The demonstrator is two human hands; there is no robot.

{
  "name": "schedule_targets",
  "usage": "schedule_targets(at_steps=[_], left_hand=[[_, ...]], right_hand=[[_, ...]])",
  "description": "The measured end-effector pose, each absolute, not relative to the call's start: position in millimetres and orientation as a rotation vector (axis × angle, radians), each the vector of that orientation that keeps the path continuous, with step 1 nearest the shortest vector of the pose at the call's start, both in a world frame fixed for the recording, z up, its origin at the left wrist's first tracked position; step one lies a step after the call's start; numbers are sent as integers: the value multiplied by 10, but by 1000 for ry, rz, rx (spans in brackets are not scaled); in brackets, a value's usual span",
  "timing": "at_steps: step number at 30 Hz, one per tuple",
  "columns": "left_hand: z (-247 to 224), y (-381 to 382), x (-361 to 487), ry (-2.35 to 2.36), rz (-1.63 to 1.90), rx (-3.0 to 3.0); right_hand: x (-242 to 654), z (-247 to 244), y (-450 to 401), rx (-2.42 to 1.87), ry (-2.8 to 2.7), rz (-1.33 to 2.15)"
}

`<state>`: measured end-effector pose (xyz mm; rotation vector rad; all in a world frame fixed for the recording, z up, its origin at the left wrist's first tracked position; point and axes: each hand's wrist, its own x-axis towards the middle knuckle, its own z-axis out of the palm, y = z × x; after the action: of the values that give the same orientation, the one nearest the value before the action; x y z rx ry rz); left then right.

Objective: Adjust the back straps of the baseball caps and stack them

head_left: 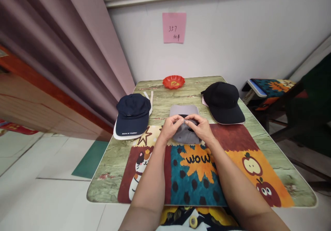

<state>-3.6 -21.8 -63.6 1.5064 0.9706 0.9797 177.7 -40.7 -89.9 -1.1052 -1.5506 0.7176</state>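
— Holding what, with the left grip (170,127) and the right grip (202,127)?

— Closed on the grey cap (186,137), left and right alike, with thumbs and fingers pinched at the dark-edged opening. Brim-first away from both, crown just below and between.

— Fastened or loose, at that opening?

— Can't tell. Too small to read, and largely hidden behind fingertips. Hard to judge, too, whether resting on the patterned mat (178,155) or raised slightly above.

— And to the left of the left grip?

— See the navy cap (133,107), well apart, with "BELIEVE IN YOURSELF" in tiny letters along the brim. Underneath, a white brim and pale straps, mostly covered; impossible to make out in full.

— To the right of the right grip?

— Look for the black cap (222,96), also well apart, with a bit of pale pink showing from below. Unclear what that belongs to.

— Beyond both grips?

— Over the far part of the table (103,186), find the red dish (173,82), with a yellow design too blurred to name. Higher still, on the wall, a pink note (174,27) marked "357", above less legible writing.

— Anything cut off?

— Yes: far right of the right grip, another patterned surface (274,86), partly blocked by dark shapes. Nearer than the grips, under both forearms, part of the mat's cat and "WOW" pictures.
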Motion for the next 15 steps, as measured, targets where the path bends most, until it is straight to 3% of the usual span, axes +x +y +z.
schedule_targets(at_steps=[9,15], left_hand=[[-689,-192,-8,800,953,1499],[-694,-209,41,861,978,1447]], right_hand=[[1801,-843,-464,-1246,-1793,-38],[1734,-855,-514,-1204,-1712,177]])
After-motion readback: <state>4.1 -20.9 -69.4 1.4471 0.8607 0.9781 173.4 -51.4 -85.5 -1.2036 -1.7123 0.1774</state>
